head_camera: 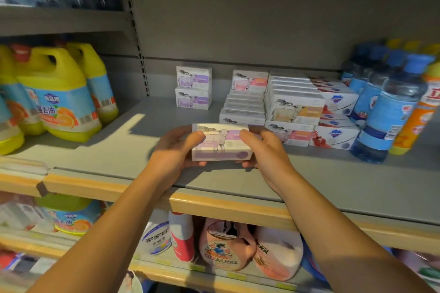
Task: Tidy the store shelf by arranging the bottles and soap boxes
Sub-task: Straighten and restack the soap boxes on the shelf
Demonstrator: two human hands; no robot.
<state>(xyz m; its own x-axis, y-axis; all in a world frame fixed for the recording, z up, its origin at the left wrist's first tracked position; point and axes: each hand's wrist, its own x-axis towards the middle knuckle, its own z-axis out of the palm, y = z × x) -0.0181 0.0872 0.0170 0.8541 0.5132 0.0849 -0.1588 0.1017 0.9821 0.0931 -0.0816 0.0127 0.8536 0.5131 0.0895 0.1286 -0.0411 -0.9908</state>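
Both forearms reach up from the lower edge of the view, and the two hands meet on one purple soap box (pixel 222 144) held above the front part of the grey shelf (pixel 333 181). Left hand (pixel 177 147): thumb laid over the box's upper left corner, fingers curled under its left end. Right hand (pixel 260 147): thumb on the upper right edge, fingers wrapped beneath the right end. The box is level, its sheep picture facing the camera, and it does not appear to touch the shelf.

Directly behind it, well back against the rear panel, stands a stack of two matching purple boxes (pixel 193 88); bare shelf lies between. To the right, pink and orange soap boxes (pixel 294 104) sit in uneven piles, then white boxes with a blue shield (pixel 337 116), then blue-capped bottles (pixel 390 107). Yellow jugs (pixel 62 102) fill the neighbouring bay on the left.

The likely step is to add this box to its purple fellows. Done well, it travels flat and square, label forward, and is set down flush with the stack, edges aligned, without nudging the loose piles at right.
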